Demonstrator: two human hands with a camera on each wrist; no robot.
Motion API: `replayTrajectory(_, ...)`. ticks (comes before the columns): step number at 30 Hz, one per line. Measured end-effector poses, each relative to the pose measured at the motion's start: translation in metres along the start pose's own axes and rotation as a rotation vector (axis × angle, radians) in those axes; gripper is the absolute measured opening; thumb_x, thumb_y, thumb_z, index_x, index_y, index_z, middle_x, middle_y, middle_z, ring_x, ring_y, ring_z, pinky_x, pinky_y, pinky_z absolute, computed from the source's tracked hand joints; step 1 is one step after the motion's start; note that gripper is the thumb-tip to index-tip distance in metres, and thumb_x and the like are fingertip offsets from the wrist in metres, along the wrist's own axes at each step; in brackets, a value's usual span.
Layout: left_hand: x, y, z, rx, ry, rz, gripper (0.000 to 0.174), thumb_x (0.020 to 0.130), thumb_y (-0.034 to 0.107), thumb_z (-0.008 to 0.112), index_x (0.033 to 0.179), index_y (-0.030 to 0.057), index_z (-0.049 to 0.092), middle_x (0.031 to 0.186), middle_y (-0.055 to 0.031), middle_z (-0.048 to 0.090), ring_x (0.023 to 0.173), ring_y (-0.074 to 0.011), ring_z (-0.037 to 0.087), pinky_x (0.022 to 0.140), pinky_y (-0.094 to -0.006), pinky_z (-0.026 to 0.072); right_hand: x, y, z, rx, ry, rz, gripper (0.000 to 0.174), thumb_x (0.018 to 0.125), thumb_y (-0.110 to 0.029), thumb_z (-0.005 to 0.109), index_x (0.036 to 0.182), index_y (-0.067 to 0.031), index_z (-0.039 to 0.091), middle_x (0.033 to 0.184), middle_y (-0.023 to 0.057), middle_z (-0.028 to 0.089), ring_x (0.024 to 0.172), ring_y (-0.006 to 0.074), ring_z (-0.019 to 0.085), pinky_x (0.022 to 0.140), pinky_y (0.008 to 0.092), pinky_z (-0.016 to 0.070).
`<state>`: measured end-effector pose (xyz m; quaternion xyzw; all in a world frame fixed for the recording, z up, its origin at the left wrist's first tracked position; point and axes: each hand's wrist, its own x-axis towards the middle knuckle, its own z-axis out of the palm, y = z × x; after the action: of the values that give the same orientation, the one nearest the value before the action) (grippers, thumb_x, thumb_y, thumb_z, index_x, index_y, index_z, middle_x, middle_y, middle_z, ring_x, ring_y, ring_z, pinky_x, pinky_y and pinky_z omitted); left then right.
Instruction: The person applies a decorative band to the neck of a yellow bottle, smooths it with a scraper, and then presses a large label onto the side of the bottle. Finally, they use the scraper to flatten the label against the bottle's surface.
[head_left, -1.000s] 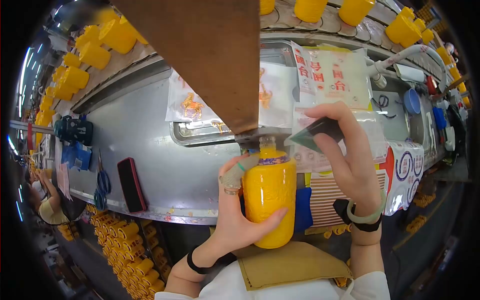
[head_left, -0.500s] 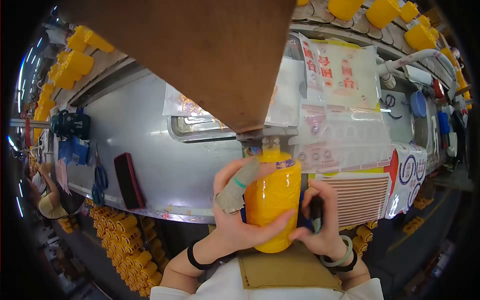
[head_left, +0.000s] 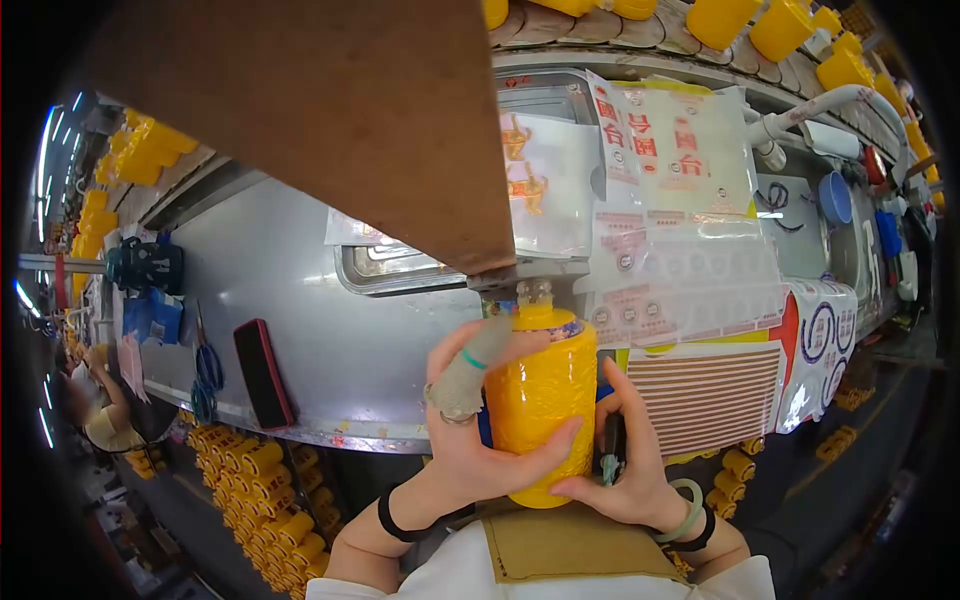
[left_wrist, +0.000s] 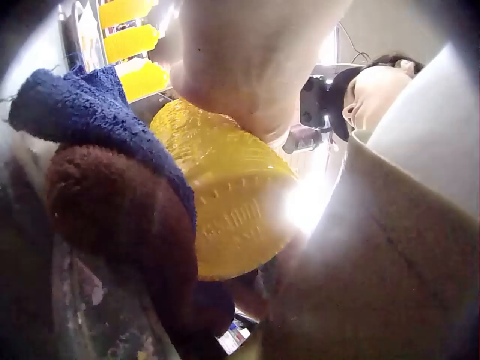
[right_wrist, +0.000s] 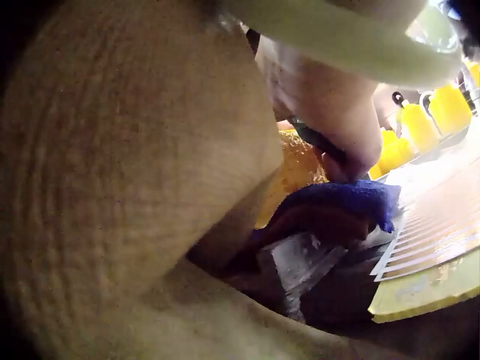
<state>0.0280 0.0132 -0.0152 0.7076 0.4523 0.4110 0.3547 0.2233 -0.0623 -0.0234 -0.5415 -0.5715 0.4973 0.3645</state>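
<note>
A yellow embossed bottle [head_left: 545,400] with a clear knobbed top and a purple-patterned band at its shoulder lies tilted, its base toward the person's apron. The left hand [head_left: 480,430] holds it from the left, thumb across its front; a grey cover with a green band is on one finger. At the bottle's lower right, the right hand [head_left: 630,455] has curled fingers round a dark tool [head_left: 612,450], its thumb near the base. In the left wrist view, the bottle [left_wrist: 240,217] shows its round base beside a blue cloth [left_wrist: 97,112]. The right wrist view shows part of the bottle [right_wrist: 300,169].
A brown beam [head_left: 400,130] hangs over the metal table [head_left: 300,290]. A phone [head_left: 263,373] and scissors [head_left: 206,375] lie left. Printed sheets [head_left: 685,260] and a striped sheet [head_left: 705,395] lie right. Yellow bottles [head_left: 720,20] stand along the back; many yellow pieces [head_left: 250,480] are stacked below.
The right hand has come down from above the printed sheets to the bottle's lower right side, with the dark tool in it. The left hand still holds the bottle.
</note>
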Motion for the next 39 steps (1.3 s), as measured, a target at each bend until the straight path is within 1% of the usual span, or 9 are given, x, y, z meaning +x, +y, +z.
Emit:
replayTrajectory(3,0.003,-0.001,0.007,-0.105,0.097,-0.026,0.073,0.071,0.019,0.087,0.135,0.0023,0.057,0.132,-0.0101,0.065,0.129,-0.0311,0.048,0.108,-0.0427,0.0416,0.0,0.0,0.0,0.007,-0.003,0.013,0.12,0.068,-0.035,0.098,0.157,0.0073,0.028,0.104,0.0069,0.053,0.088,0.0167,0.053,0.077,0.029,0.0462)
replayTrajectory(6,0.001,-0.003,0.003,-0.014,0.017,-0.027,0.072,0.07,0.022,0.087,0.133,0.0025,0.058,0.131,-0.0101,0.065,0.127,-0.032,0.049,0.108,-0.0435,0.0406,-0.001,0.0,0.001,0.022,0.001,0.024,0.119,0.069,-0.035,0.097,0.157,0.0072,0.029,0.106,0.0071,0.053,0.089,0.0167,0.053,0.078,0.0291,0.0466)
replayTrajectory(19,0.0,-0.003,0.002,0.006,-0.012,-0.026,0.065,0.07,0.019,0.087,0.128,0.0022,0.062,0.127,-0.0105,0.067,0.127,-0.0298,0.049,0.108,-0.0408,0.0405,0.0,-0.001,0.001,0.002,0.007,0.024,0.116,0.068,-0.035,0.097,0.155,0.005,0.033,0.104,0.0077,0.052,0.088,0.018,0.053,0.078,0.0296,0.0469)
replayTrajectory(25,0.007,-0.013,0.0,-0.106,0.1,0.054,0.08,0.07,0.018,0.088,0.138,-0.0001,0.05,0.124,-0.0119,0.066,0.123,-0.0255,0.053,0.108,-0.0404,0.0402,-0.001,-0.001,0.002,0.01,0.017,0.02,0.113,0.069,-0.033,0.097,0.155,0.0047,0.034,0.104,0.0077,0.051,0.088,0.0178,0.052,0.077,0.0295,0.0466)
replayTrajectory(28,0.004,-0.017,0.0,-0.067,-0.034,0.03,0.07,0.069,0.02,0.084,0.128,0.0007,0.052,0.123,-0.0133,0.057,0.123,-0.0313,0.047,0.109,-0.044,0.0346,0.0,0.0,0.003,0.032,0.022,0.019,0.113,0.069,-0.033,0.097,0.155,0.0045,0.035,0.104,0.0077,0.051,0.087,0.0179,0.052,0.078,0.0294,0.0464)
replayTrajectory(30,0.004,-0.015,-0.001,-0.034,-0.008,0.086,0.08,0.071,0.015,0.088,0.138,-0.0011,0.047,0.125,-0.0127,0.062,0.114,-0.0273,0.058,0.106,-0.0412,0.042,0.0,-0.001,0.003,0.036,0.018,0.027,0.113,0.069,-0.033,0.097,0.155,0.0043,0.035,0.104,0.0075,0.051,0.088,0.0178,0.052,0.078,0.0293,0.0463)
replayTrajectory(34,0.002,-0.017,0.0,-0.054,-0.024,0.083,0.082,0.072,0.013,0.087,0.141,-0.0016,0.044,0.122,-0.0132,0.058,0.111,-0.0272,0.059,0.104,-0.0412,0.0428,0.0,0.0,0.002,0.037,0.011,0.035,0.113,0.068,-0.034,0.098,0.155,0.0036,0.036,0.104,0.0074,0.051,0.088,0.0181,0.053,0.079,0.0298,0.0462)
replayTrajectory(36,-0.001,-0.016,0.003,-0.216,-0.011,0.0,0.088,0.071,0.016,0.09,0.142,-0.0023,0.042,0.124,-0.0136,0.05,0.117,-0.0273,0.054,0.104,-0.041,0.0429,0.0,0.001,0.001,0.032,0.003,0.036,0.114,0.067,-0.035,0.098,0.154,0.0032,0.036,0.104,0.0072,0.051,0.089,0.0179,0.053,0.081,0.03,0.0458)
replayTrajectory(39,-0.011,0.005,0.011,-0.154,0.026,-0.157,0.097,0.068,0.021,0.094,0.144,-0.0017,0.039,0.133,-0.0151,0.037,0.126,-0.0287,0.045,0.105,-0.0412,0.0425,0.011,0.0,-0.018,0.036,-0.019,-0.023,0.112,0.068,-0.036,0.097,0.153,0.0019,0.036,0.105,0.0071,0.052,0.092,0.0174,0.053,0.084,0.0302,0.0449)
